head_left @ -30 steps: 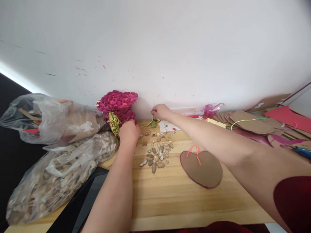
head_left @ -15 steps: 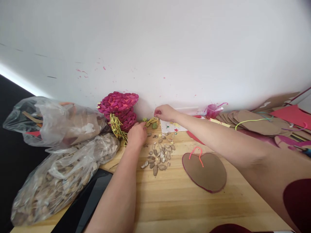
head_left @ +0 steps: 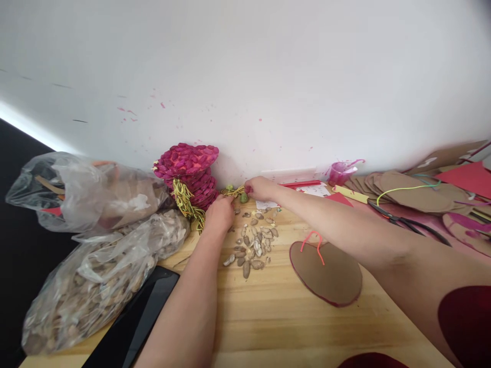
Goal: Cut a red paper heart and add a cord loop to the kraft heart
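Observation:
By the wall, my right hand (head_left: 262,189) pinches the right end of a bundle of yellow cord (head_left: 235,192). My left hand (head_left: 221,212) is closed at the bundle's left end; its back hides what the fingers grip. A green ball-like piece (head_left: 244,198) lies just under the cord, with another by the wall behind it. Close to my left hand stands a stack of magenta, shell-covered pieces (head_left: 187,163), with a yellow tassel (head_left: 184,198) hanging down its front. Loose peanut shells (head_left: 257,248) are scattered on the wooden table in front of my hands.
Plastic bags, one of shells (head_left: 92,286) and one of scraps (head_left: 115,197), lie left beside a black flat device (head_left: 132,317). Rightward are a cardboard disc with a pink loop (head_left: 326,276), a pink-stained cup (head_left: 340,174), black-handled pliers (head_left: 406,223) and stacked cardboard (head_left: 410,191).
My right hand has lowered slightly to the cord and green ball. The view has shifted a little, and the pliers on the right now show. My left hand stays almost in place.

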Available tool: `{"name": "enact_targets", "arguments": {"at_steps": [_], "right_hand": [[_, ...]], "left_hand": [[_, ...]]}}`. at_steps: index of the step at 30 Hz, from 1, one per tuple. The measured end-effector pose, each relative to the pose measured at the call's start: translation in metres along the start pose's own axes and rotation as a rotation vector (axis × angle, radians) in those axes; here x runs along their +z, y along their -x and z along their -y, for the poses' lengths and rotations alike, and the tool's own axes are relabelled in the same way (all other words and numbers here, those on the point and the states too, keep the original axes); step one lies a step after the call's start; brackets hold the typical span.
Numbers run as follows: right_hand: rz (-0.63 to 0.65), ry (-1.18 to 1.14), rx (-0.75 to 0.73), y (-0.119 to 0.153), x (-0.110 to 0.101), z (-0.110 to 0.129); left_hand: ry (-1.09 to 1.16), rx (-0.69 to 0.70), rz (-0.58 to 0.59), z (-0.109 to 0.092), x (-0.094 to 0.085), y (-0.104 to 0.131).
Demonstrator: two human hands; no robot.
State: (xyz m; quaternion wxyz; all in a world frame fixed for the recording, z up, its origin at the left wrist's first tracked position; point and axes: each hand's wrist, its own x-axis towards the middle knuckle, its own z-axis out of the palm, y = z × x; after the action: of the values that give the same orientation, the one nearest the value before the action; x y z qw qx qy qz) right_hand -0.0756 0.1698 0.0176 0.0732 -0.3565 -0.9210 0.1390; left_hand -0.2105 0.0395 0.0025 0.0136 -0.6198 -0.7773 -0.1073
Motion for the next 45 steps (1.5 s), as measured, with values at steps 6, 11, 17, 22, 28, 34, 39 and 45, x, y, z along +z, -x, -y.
{"name": "enact_targets", "arguments": {"at_steps": [6,11,17,22,28,34,39,45], "right_hand": [[-0.045,-0.149,0.116,0.008,-0.013,0.0],[-0.027,-0.338,0.271,0.023,-0.031,-0.009],[-0.021,-0.349,0.43,0.043,-0.045,-0.038],[0.037,-0.271,0.473,0.059,-0.055,-0.056],[0.091,-0.167,0.473,0.068,-0.057,-0.056],[0.11,-0.135,0.453,0.069,-0.055,-0.053],[0.029,-0.041,0.474,0.064,-0.053,-0.058],[-0.032,0.02,0.496,0.064,-0.054,-0.055]], "left_hand": [[-0.022,0.004,0.029,-0.001,-0.001,0.0],[-0.033,0.008,0.035,-0.001,-0.002,0.001],[-0.019,0.016,0.036,-0.001,0.0,-0.001],[-0.002,0.025,0.036,0.0,0.001,-0.001],[-0.024,0.033,0.045,0.0,0.0,0.0],[-0.027,0.017,0.041,0.0,0.0,-0.001],[-0.016,0.017,0.037,0.0,0.001,-0.002],[-0.006,0.017,0.037,0.001,0.002,-0.002]]}}
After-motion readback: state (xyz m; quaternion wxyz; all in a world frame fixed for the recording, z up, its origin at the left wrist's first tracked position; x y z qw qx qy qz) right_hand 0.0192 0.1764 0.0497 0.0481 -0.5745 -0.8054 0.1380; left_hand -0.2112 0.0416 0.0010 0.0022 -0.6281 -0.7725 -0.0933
